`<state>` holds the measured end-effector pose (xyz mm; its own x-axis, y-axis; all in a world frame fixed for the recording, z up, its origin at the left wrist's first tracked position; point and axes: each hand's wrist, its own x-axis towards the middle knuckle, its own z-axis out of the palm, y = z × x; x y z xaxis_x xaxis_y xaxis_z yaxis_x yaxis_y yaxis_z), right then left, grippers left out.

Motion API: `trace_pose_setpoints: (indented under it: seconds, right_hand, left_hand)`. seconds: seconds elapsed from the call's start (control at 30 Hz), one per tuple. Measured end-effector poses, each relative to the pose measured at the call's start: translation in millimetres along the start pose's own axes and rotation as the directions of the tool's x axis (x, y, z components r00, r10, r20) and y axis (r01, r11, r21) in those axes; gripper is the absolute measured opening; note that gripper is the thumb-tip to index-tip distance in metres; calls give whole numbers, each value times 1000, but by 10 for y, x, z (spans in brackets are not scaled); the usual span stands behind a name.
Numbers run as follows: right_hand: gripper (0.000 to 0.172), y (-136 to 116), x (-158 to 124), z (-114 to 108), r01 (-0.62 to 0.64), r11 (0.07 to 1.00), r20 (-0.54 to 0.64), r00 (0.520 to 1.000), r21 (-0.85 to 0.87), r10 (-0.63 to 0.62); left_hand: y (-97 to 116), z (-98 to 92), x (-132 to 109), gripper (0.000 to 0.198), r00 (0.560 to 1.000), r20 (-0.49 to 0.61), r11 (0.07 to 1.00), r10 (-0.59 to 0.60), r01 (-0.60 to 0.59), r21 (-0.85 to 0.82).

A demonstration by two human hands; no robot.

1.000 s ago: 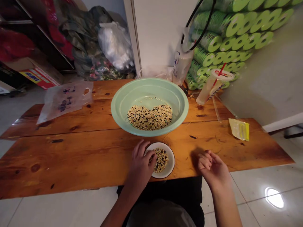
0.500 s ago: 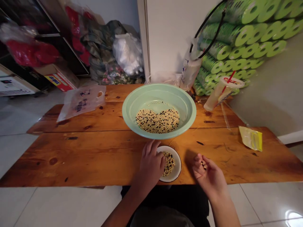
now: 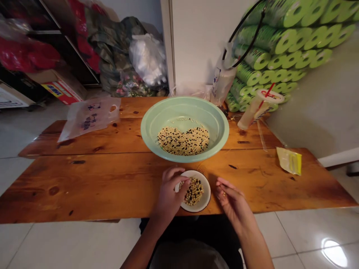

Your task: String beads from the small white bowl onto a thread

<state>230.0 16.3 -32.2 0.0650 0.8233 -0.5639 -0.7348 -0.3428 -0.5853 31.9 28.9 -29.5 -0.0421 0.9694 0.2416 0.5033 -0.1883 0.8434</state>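
Note:
A small white bowl (image 3: 206,194) with a dark rim stands near the table's front edge, holding cream and dark beads (image 3: 193,192). My left hand (image 3: 172,190) reaches over the bowl's left side. Its thumb and index finger meet above the beads; whatever is between the tips is too small to make out. To the right of the bowl, my right hand (image 3: 234,203) is half curled, palm turned inward, with a few small beads partly hidden behind the thumb and fingers. Beyond both hands sits a big green basin (image 3: 218,140), its bottom covered by many similar beads (image 3: 183,141).
A flat plastic bag (image 3: 89,116) lies at the back left of the wooden table (image 3: 112,183). On the right are a drink cup (image 3: 255,108) with a red straw and a yellow packet (image 3: 290,160). Green rolls (image 3: 269,59) are stacked behind, beside a hanging bagged cup (image 3: 223,82).
My left thumb and index finger have come together over the beads. My right hand has moved closer to the bowl and turned, its thumb now covering most of the held beads. The view has shifted slightly.

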Motion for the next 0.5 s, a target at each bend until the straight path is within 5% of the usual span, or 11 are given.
trace_pose_setpoints:
  seconds: [0.23,0.5]
  right_hand:
    - [14,-19,-158,235,-25,996,259,965,-81,45]
    - [13,-46,-360,326,43,969,276,961,-241,26]
  left_hand:
    - [234,-127,-55,11,969,130,845,-212,249,-474]
    - [536,-222,-121,12,902,274,680,-334,432,-592]
